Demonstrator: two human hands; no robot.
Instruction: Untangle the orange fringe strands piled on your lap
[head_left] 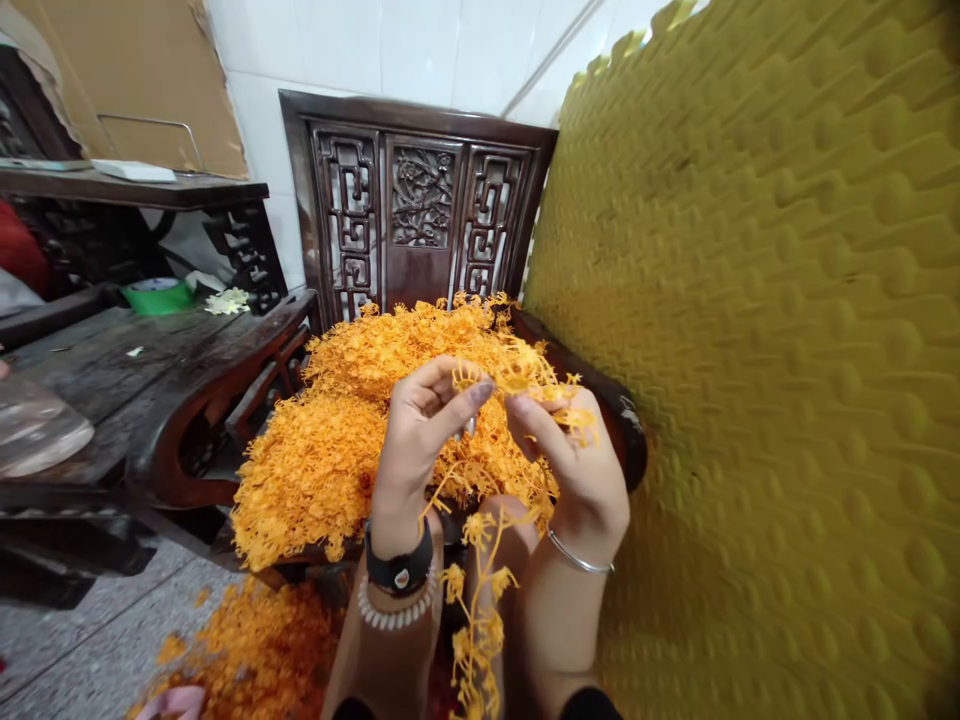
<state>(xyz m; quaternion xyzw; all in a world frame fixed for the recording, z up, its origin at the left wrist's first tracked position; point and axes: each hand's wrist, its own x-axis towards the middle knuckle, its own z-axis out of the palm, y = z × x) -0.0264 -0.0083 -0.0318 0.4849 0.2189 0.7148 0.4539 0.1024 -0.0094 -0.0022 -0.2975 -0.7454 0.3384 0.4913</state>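
Note:
My left hand (pixel 435 420) is closed, thumb and fingers pinching a piece of orange plastic flower stem (pixel 469 375). Close beside it, my right hand (pixel 574 450) is also closed around orange plastic flower stems (pixel 577 425), whose small sprigs stick out past the fingers. A branched orange flower strand (pixel 480 610) hangs down between my forearms, over my lap; where its upper end is held I cannot tell. Behind both hands rises a large heap of the same orange plastic flowers (pixel 322 460), piled on a dark carved wooden chair (pixel 420 270).
More orange flowers (pixel 255 640) lie on the floor at lower left. A dark wooden table (pixel 67 350) on the left bears a roll of green tape (pixel 157 296) and a clear plastic bag (pixel 41 430). A yellow foam mat (pixel 765 350) stands upright along the right side.

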